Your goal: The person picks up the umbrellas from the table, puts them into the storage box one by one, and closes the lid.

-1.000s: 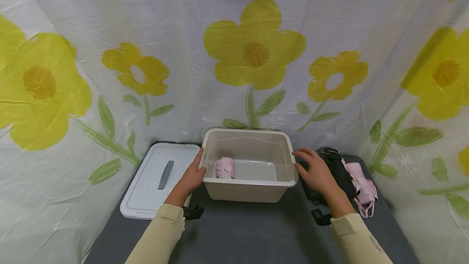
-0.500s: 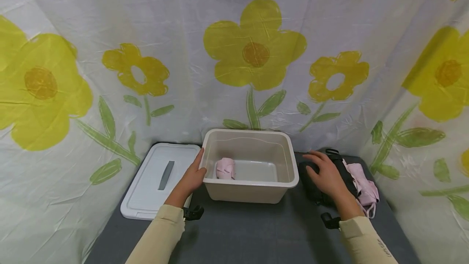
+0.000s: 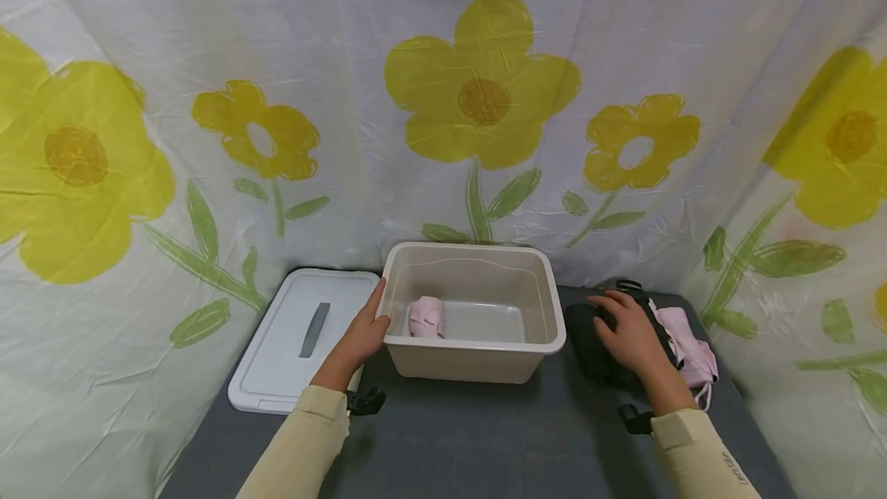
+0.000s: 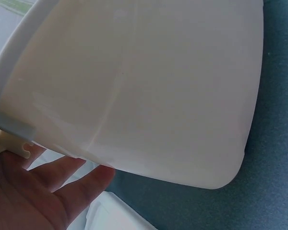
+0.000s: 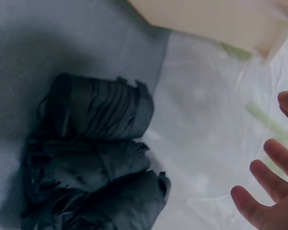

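Observation:
A beige plastic bin (image 3: pixel 464 364) stands against the backdrop, with a small pink fabric roll (image 3: pixel 426 316) inside at its left. My left hand (image 3: pixel 363 337) rests against the bin's left side near the rim; in the left wrist view its fingers (image 4: pixel 84 191) lie fairly straight along the outer wall. My right hand (image 3: pixel 627 333) hovers over black rolled fabric bundles (image 3: pixel 585 341) to the right of the bin, its fingers loosely spread. The right wrist view shows these bundles (image 5: pixel 98 108) side by side, apart from the hand and with nothing in its grasp.
A white lid (image 3: pixel 266 345) with a grey handle (image 3: pixel 315 329) lies left of the bin. Beyond the black bundles is pink fabric (image 3: pixel 693 345) with a white cord. A flower-printed backdrop (image 3: pixel 360 199) encloses the dark grey table (image 3: pixel 478 437).
My right hand has left the bin's right rim and moved right, over the black bundles. My left hand stays against the bin, and the bin has not visibly moved.

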### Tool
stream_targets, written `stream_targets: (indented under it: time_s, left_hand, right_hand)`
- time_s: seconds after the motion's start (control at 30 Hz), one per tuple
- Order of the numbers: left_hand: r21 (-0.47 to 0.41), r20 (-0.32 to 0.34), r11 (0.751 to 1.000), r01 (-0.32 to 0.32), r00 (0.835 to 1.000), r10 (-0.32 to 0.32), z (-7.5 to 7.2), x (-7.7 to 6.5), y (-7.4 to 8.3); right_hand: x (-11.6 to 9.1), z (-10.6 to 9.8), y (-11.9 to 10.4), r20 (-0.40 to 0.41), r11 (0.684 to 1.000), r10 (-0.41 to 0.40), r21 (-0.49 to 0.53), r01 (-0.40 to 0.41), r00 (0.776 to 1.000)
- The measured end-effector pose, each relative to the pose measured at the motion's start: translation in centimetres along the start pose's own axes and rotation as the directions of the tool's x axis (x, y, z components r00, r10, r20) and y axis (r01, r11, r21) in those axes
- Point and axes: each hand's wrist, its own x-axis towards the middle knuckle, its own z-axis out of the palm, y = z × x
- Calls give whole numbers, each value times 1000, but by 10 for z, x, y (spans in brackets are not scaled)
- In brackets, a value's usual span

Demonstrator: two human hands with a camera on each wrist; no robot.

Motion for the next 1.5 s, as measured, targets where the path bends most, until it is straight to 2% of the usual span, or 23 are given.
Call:
stream_targets:
  time_s: [0.43, 0.67, 0.8, 1.03, 1.17, 1.33, 1.5]
  left_hand:
    - [-10, -19, 1000, 14, 1000, -14, -4, 0, 2]
    - [-26, -19, 999, 31, 999, -31, -1, 0, -5]
    - [-22, -8, 998, 56, 998, -57, 1, -1, -7]
    - [-11, -14, 999, 31, 999, -31, 5, -1, -7]
    - [-9, -9, 999, 38, 999, -38, 6, 1, -6]
    - [1, -14, 999, 36, 999, -36, 5, 0, -1]
    - [16, -19, 999, 37, 999, -37, 2, -1, 0]
  right_hand:
    - [-1, 4, 27, 47, 996, 77, -49, -75, 996]
    - [-6, 10, 45, 94, 983, 150, -116, -139, 984]
    - [-11, 11, 55, 126, 971, 205, -153, -186, 971]
    - [-14, 10, 71, 171, 947, 298, -174, -269, 939]
    - [-13, 10, 81, 208, 934, 342, -182, -307, 916]
    - [-11, 8, 84, 250, 928, 366, -173, -331, 896]
    - [-5, 6, 80, 307, 933, 352, -185, -307, 884]
